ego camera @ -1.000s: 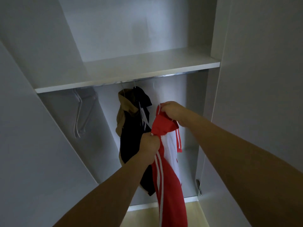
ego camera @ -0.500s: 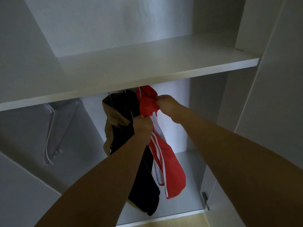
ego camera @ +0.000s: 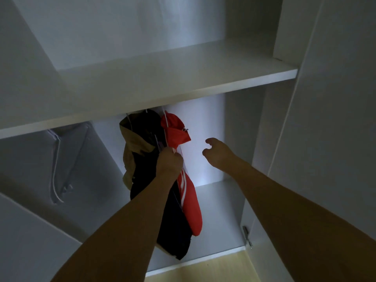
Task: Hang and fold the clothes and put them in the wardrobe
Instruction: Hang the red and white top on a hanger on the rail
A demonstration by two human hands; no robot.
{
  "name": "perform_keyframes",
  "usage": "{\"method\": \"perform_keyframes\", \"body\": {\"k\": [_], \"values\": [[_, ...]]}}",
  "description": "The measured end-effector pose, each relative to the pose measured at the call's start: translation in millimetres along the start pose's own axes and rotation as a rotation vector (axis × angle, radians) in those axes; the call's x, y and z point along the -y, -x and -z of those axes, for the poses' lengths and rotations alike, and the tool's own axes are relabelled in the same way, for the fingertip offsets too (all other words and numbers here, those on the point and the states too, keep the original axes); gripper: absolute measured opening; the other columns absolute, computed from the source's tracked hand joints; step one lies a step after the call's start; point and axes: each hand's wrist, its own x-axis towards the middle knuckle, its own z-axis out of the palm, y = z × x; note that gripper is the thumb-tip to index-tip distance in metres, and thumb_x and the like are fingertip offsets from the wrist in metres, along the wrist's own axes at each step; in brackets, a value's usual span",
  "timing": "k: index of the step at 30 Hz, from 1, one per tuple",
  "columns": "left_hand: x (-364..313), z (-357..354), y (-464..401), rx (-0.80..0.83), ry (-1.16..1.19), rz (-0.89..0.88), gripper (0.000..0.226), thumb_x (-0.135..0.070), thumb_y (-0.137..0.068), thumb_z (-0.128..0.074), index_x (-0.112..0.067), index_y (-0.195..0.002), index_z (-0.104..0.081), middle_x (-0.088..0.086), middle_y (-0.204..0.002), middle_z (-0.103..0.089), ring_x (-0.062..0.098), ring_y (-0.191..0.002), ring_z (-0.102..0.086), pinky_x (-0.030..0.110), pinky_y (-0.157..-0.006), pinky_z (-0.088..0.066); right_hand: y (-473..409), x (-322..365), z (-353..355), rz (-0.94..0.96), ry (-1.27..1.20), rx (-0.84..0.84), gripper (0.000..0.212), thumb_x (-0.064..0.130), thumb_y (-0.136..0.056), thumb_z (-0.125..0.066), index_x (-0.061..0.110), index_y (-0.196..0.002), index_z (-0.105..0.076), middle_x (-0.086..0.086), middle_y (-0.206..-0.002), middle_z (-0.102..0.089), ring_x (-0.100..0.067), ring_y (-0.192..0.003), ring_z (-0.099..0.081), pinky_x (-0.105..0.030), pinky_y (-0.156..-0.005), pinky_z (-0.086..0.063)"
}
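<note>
Fingers of the left hand point(ego camera: 169, 164) curl tight around the front edge of the red jacket point(ego camera: 188, 198), while the right hand point(ego camera: 218, 154) hangs free just to the right of it, fingers loosely bent and holding nothing. Around both hands stands the white wardrobe point(ego camera: 335, 119), its shelf point(ego camera: 162, 84) spanning above the fingertips. Directly left of the gripping fingers hangs the black and tan jacket point(ego camera: 142, 155), touching the red one, which hangs beneath the shelf with white stripes showing below the fist. Farther left, well apart from the hands, empty white hangers point(ego camera: 61, 165) dangle in shadow.
</note>
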Motion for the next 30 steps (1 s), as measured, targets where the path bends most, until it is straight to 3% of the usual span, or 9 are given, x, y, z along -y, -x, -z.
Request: {"method": "perform_keyframes", "body": {"k": [2, 4, 6, 9, 13, 17, 23, 30], "values": [[7, 3, 30, -0.023, -0.195, -0.173, 0.029, -0.016, -0.099, -0.045, -0.001, -0.12, -0.057, 0.018, -0.119, -0.061, 0.032, -0.11, -0.059, 0.033, -0.086, -0.046, 36, -6, 7, 0.032, 0.087, -0.028, 0.053, 0.014, -0.093, -0.051, 0.011, -0.145, -0.039, -0.012, -0.138, -0.049, -0.013, -0.085, -0.053, -0.017, -0.073, -0.039], [14, 5, 66, -0.005, -0.344, -0.368, 0.038, -0.023, -0.103, -0.043, -0.002, -0.134, -0.05, 0.017, -0.132, -0.055, 0.028, -0.121, -0.054, 0.033, -0.101, -0.044, 74, -14, 13, 0.046, 0.132, -0.05, 0.055, 0.013, -0.093, -0.051, 0.012, -0.146, -0.036, -0.01, -0.147, -0.041, -0.014, -0.099, -0.053, -0.017, -0.084, -0.036], [20, 2, 95, 0.014, -0.367, -0.454, 0.045, -0.027, -0.104, -0.042, -0.004, -0.142, -0.044, 0.016, -0.141, -0.05, 0.029, -0.129, -0.049, 0.034, -0.108, -0.039, 112, -22, 19, 0.061, 0.158, -0.059, 0.056, 0.012, -0.094, -0.052, 0.012, -0.147, -0.034, -0.009, -0.152, -0.034, -0.015, -0.114, -0.049, -0.021, -0.095, -0.038], [25, -6, 139, 0.034, -0.367, -0.537, 0.046, -0.029, -0.103, -0.042, -0.006, -0.143, -0.043, 0.013, -0.141, -0.05, 0.026, -0.129, -0.048, 0.033, -0.107, -0.039, 165, -33, 31, 0.033, 0.225, -0.077, 0.059, 0.011, -0.094, -0.051, 0.01, -0.149, -0.031, -0.01, -0.154, -0.03, -0.025, -0.137, -0.037, -0.03, -0.112, -0.031], [31, -19, 190, 0.118, -0.348, -0.611, 0.046, -0.03, -0.104, -0.041, -0.009, -0.144, -0.041, 0.009, -0.143, -0.048, 0.023, -0.132, -0.044, 0.031, -0.108, -0.037, 233, -53, 41, -0.076, 0.254, -0.132, 0.059, 0.013, -0.094, -0.052, 0.011, -0.149, -0.03, -0.01, -0.154, -0.031, -0.026, -0.138, -0.035, -0.029, -0.11, -0.029], [32, -36, 217, 0.205, -0.395, -0.792, 0.043, -0.03, -0.103, -0.04, -0.01, -0.141, -0.044, 0.007, -0.139, -0.051, 0.023, -0.127, -0.048, 0.03, -0.104, -0.038, 286, -80, 45, -0.207, 0.277, -0.238, 0.058, 0.012, -0.092, -0.055, 0.011, -0.146, -0.036, -0.008, -0.15, -0.037, -0.025, -0.135, -0.04, -0.029, -0.11, -0.03], [12, -80, 267, 0.439, -0.378, -1.003, 0.041, -0.029, -0.103, -0.039, -0.013, -0.14, -0.044, 0.006, -0.136, -0.052, 0.024, -0.124, -0.049, 0.033, -0.101, -0.042, 366, -108, 47, -0.415, 0.281, -0.385, 0.056, 0.012, -0.091, -0.053, 0.012, -0.145, -0.038, -0.006, -0.15, -0.038, -0.023, -0.135, -0.04, -0.029, -0.111, -0.029], [-27, -112, 398, 0.62, -0.285, -1.274, 0.039, -0.025, -0.101, -0.042, -0.011, -0.138, -0.046, 0.007, -0.136, -0.053, 0.024, -0.125, -0.049, 0.032, -0.1, -0.04, 534, -137, 75, -0.648, 0.29, -0.644, 0.054, 0.015, -0.092, -0.051, 0.016, -0.144, -0.039, -0.003, -0.15, -0.039, -0.019, -0.133, -0.042, -0.029, -0.108, -0.031]]}}
